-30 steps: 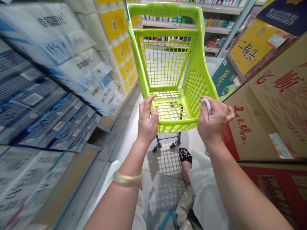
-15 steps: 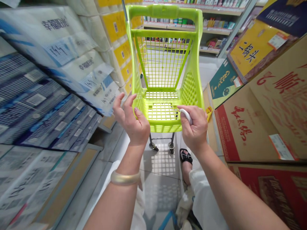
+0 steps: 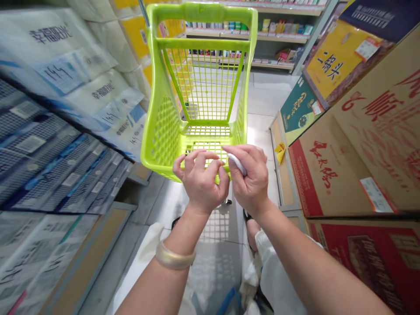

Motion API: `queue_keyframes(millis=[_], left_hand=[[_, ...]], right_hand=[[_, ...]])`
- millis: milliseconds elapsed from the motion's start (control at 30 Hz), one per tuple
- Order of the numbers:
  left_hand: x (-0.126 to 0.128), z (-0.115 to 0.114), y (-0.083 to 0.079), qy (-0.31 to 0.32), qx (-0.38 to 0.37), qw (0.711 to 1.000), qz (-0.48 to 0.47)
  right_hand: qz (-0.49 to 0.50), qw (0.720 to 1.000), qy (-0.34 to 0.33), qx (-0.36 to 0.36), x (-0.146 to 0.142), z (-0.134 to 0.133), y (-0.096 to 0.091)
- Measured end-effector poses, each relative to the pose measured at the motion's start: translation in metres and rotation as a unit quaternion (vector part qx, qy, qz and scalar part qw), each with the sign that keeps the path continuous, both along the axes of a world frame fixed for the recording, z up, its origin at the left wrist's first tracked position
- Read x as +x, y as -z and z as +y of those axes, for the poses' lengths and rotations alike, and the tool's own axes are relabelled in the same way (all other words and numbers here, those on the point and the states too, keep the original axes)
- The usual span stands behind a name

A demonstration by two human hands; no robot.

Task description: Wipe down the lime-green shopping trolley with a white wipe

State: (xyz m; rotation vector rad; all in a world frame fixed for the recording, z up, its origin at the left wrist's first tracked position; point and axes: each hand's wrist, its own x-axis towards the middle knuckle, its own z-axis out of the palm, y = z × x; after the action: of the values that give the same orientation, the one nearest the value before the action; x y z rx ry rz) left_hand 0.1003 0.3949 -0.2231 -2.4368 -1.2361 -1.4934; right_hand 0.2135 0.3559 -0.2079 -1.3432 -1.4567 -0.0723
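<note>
A bright green plastic shopping cart (image 3: 160, 140) stands ahead of me, its basket holding nothing I can see. My left hand (image 3: 206, 181) is at the cart's near rim, fingers curled and thumb drawn to the forefinger; whether it touches the rim or pinches something small, I cannot make out. Close beside it, my right hand (image 3: 254, 179) is closed around a small white, rounded, flattish object (image 3: 236, 163), whose kind is unclear. Both hands overlap the cart's near edge in this view. A gold-coloured bangle (image 3: 175, 256) circles my left wrist.
Plastic-wrapped packs (image 3: 74, 57) are stacked along the left. Cardboard cartons (image 3: 341, 166) and a yellow box (image 3: 341, 65) line the right side. Beyond the cart, a shelf (image 3: 262, 37) holds small goods. A white bag-like bundle (image 3: 251, 275) hangs low near my legs.
My left hand has moved right, close to my right hand, and its spread fingers have curled in. The cart appears further left in view. My right hand still holds the white object.
</note>
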Motion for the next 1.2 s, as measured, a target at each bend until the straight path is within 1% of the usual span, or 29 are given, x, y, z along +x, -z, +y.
queue_keyframes(millis=[67, 133, 267, 367, 467, 533, 600, 700, 767, 833, 867, 900, 1000, 1033, 1067, 1133, 1200], left_hand=[[-0.002, 0.0, -0.001, 0.018, -0.01, 1.0, 0.014], [-0.002, -0.001, -0.001, 0.021, -0.015, 0.999, 0.02], [-0.002, -0.001, -0.003, 0.01, -0.008, 1.0, 0.009], [-0.006, 0.0, -0.005, -0.006, 0.0, 1.0, 0.001], [-0.015, 0.001, -0.006, -0.021, 0.008, 1.0, 0.008], [-0.023, 0.002, -0.007, -0.02, 0.008, 1.0, 0.01], [-0.031, 0.002, -0.007, -0.019, 0.005, 1.0, 0.01], [-0.043, 0.002, -0.008, -0.023, 0.003, 1.0, 0.012], [-0.05, 0.002, -0.007, -0.023, 0.006, 1.0, 0.012], [-0.056, 0.003, -0.007, -0.021, 0.008, 1.0, 0.008], [-0.059, 0.003, -0.007, -0.021, 0.008, 1.0, 0.006], [-0.062, 0.003, -0.007, -0.021, 0.008, 1.0, 0.005], [-0.072, 0.004, -0.008, -0.02, 0.006, 1.0, 0.007], [-0.075, 0.005, -0.008, -0.019, 0.005, 1.0, 0.008], [-0.077, 0.005, -0.008, -0.018, 0.004, 1.0, 0.007], [-0.082, 0.004, -0.009, -0.017, 0.001, 1.0, 0.004], [-0.085, 0.003, -0.01, -0.015, -0.004, 1.0, -0.002]], right_hand=[[-0.031, 0.999, -0.001, -0.021, 0.005, 0.005, 0.002], [-0.051, 0.998, -0.009, -0.03, 0.011, 0.01, 0.004], [-0.052, 0.999, -0.005, -0.012, 0.019, 0.019, 0.006], [-0.05, 0.999, -0.012, -0.003, 0.01, 0.016, 0.008], [-0.071, 0.996, -0.047, 0.001, -0.006, 0.007, 0.008], [-0.092, 0.993, -0.066, -0.007, -0.013, 0.003, 0.007], [-0.117, 0.99, -0.073, -0.018, -0.013, 0.004, 0.006], [-0.117, 0.992, -0.05, -0.014, -0.003, 0.014, 0.004], [-0.074, 0.997, -0.013, 0.004, 0.003, 0.023, 0.005], [-0.033, 0.999, 0.018, 0.023, 0.001, 0.027, 0.006], [-0.027, 0.999, 0.015, 0.029, -0.003, 0.027, 0.007], [-0.033, 0.999, -0.001, 0.033, -0.01, 0.025, 0.007], [-0.099, 0.99, -0.099, 0.036, -0.033, 0.013, 0.009], [-0.123, 0.984, -0.126, 0.035, -0.038, 0.009, 0.009], [-0.14, 0.98, -0.139, 0.033, -0.04, 0.008, 0.009], [-0.146, 0.981, -0.126, 0.028, -0.037, 0.01, 0.007], [-0.103, 0.991, -0.079, 0.027, -0.027, 0.018, 0.006]])
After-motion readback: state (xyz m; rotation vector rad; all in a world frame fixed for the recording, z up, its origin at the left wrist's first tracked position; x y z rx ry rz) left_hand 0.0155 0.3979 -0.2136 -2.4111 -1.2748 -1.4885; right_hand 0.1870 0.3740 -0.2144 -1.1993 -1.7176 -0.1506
